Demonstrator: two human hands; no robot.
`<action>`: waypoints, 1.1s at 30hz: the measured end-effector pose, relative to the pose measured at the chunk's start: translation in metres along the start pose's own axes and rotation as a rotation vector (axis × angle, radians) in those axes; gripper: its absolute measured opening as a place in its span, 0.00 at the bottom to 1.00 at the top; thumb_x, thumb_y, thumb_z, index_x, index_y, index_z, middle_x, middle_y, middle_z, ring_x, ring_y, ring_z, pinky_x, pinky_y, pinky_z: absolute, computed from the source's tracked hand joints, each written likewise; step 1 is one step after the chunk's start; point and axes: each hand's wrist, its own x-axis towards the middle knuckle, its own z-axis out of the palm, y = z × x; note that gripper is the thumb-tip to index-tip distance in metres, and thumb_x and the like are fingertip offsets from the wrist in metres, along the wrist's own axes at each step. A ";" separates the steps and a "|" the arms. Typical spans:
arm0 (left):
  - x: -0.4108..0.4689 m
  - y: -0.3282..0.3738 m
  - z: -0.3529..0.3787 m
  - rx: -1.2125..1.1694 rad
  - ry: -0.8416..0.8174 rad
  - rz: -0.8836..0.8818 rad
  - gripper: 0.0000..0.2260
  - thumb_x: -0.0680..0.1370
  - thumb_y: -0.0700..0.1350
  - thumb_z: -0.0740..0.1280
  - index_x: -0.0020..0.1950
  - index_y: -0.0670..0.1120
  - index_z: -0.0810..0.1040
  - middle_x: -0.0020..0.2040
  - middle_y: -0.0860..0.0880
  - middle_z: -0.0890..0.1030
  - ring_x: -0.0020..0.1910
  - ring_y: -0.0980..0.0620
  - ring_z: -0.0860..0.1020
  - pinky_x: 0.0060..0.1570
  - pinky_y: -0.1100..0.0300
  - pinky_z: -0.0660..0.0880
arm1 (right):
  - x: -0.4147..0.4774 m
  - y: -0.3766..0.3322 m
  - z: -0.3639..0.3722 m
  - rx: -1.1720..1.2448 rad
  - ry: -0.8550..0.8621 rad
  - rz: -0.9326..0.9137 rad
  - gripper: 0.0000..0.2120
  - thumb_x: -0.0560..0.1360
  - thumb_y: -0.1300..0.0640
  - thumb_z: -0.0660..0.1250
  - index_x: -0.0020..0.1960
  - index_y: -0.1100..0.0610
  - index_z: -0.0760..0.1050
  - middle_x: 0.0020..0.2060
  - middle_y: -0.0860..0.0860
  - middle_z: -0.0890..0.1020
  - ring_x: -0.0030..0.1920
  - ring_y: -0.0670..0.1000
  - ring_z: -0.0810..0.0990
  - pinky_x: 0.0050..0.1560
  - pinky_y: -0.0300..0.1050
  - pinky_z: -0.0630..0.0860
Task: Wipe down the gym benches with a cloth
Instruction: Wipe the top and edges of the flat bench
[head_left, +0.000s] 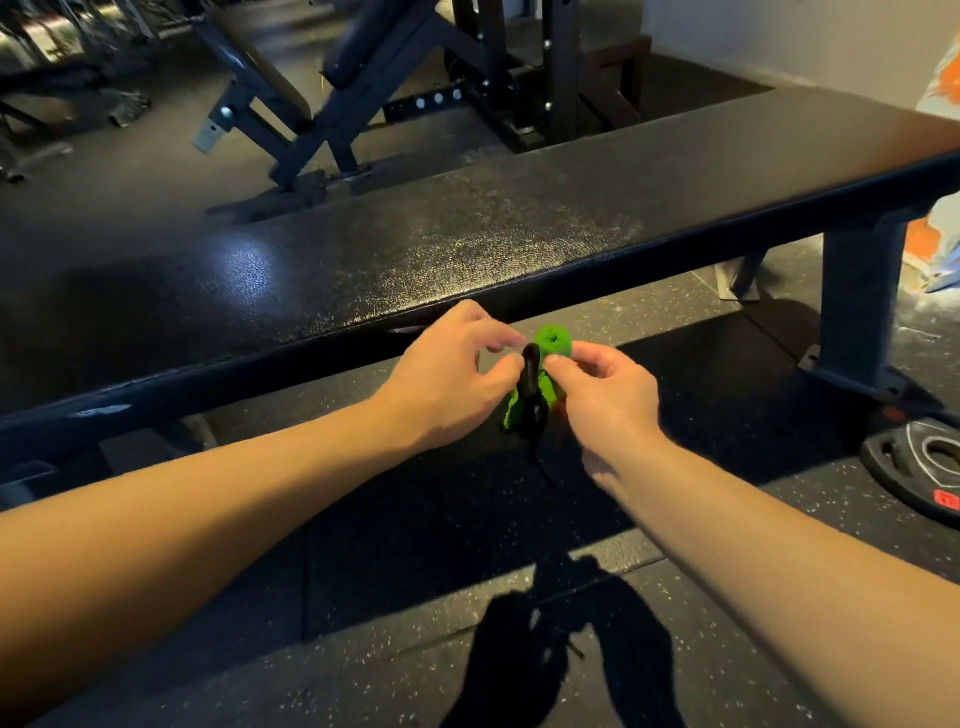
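Observation:
A flat gym bench with a black textured pad runs across the view from lower left to upper right. Just in front of its near edge, both hands hold a small bunched green cloth with a dark strip hanging from it. My left hand pinches the bundle from the left with its fingertips. My right hand pinches it from the right. The cloth hangs in the air above the floor, apart from the bench pad.
The bench's steel leg stands at the right. A weight plate lies on the speckled rubber floor at the far right. An incline bench frame and a rack stand behind the flat bench.

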 end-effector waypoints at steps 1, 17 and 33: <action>0.002 0.002 -0.010 0.006 0.063 0.032 0.09 0.80 0.48 0.68 0.58 0.49 0.84 0.48 0.55 0.73 0.41 0.69 0.71 0.44 0.72 0.64 | -0.001 -0.008 0.001 0.012 0.055 -0.064 0.05 0.75 0.57 0.76 0.49 0.49 0.82 0.45 0.48 0.86 0.48 0.48 0.85 0.52 0.48 0.83; 0.025 -0.046 -0.094 0.276 -0.160 -0.082 0.12 0.80 0.48 0.70 0.63 0.55 0.82 0.56 0.55 0.74 0.55 0.55 0.75 0.58 0.54 0.76 | -0.014 -0.044 0.113 0.273 0.354 0.009 0.12 0.77 0.46 0.71 0.54 0.48 0.71 0.57 0.53 0.77 0.45 0.45 0.79 0.37 0.34 0.71; 0.056 -0.062 -0.111 0.315 -0.368 0.082 0.09 0.79 0.50 0.72 0.58 0.52 0.84 0.49 0.55 0.75 0.47 0.56 0.74 0.44 0.61 0.71 | -0.013 -0.033 0.098 0.076 0.383 -0.135 0.12 0.78 0.53 0.72 0.56 0.48 0.71 0.46 0.40 0.75 0.45 0.40 0.77 0.45 0.30 0.72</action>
